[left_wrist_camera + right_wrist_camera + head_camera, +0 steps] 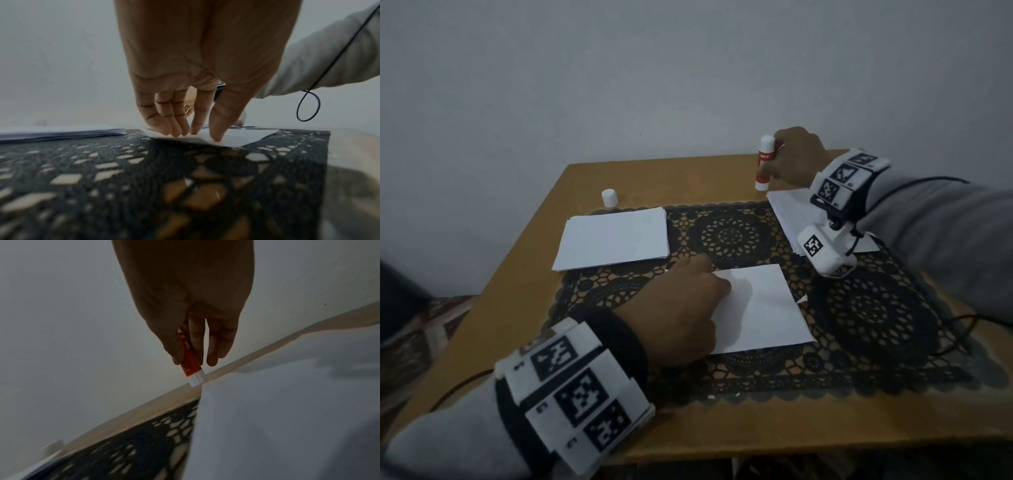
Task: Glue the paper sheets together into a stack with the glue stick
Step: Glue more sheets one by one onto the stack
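Left hand (681, 308) flat on sheet (767, 308), right hand (792, 157) around upright glue stick (763, 164).

Grey sleeves (941, 219), marker-patterned wrist units (575, 394)

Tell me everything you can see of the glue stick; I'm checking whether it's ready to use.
The glue stick is a small tube with a red and white label, a ribbed white base and a rounded white top. It stands roughly upright at the far edge of the wooden table, its base on or just above the wood, beside the right-hand paper pile. The right hand grips its body. A loose white cap stands apart, to the left.
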Tool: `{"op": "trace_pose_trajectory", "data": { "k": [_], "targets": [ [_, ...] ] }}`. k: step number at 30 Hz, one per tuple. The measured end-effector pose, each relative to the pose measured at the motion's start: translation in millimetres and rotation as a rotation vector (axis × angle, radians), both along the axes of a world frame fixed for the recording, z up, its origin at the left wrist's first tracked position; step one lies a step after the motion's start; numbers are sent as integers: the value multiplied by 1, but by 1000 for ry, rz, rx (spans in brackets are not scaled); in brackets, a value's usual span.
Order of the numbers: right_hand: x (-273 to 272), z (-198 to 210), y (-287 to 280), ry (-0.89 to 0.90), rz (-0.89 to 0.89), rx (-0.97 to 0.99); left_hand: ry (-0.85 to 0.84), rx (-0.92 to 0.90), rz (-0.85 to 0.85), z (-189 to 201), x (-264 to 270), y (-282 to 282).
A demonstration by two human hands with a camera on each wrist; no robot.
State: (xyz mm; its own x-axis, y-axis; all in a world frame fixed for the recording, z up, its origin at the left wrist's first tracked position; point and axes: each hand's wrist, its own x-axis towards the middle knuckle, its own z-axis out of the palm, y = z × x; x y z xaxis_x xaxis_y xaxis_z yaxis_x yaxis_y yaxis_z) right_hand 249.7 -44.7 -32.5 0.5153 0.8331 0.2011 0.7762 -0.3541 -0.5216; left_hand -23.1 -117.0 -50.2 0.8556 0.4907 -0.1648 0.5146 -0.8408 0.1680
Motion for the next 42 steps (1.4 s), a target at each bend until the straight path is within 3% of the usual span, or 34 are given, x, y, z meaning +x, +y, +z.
{"op": "trace_pose_trajectory", "data": {
  "k": [14,21,30,42],
  "targets": [
    [8,-4,2,-71,-10,-104,-63,-104,-17,1,-2,13],
    [34,23,-64,-219,32,-188,-65,-175,-15,8,-7,16],
    [79,2,-171,-528,115,-660,-92,-199,28,10,-7,13],
    [89,-1,-181,-644,238,-750,-118,-215,59,8,-7,13]
  ]
}}
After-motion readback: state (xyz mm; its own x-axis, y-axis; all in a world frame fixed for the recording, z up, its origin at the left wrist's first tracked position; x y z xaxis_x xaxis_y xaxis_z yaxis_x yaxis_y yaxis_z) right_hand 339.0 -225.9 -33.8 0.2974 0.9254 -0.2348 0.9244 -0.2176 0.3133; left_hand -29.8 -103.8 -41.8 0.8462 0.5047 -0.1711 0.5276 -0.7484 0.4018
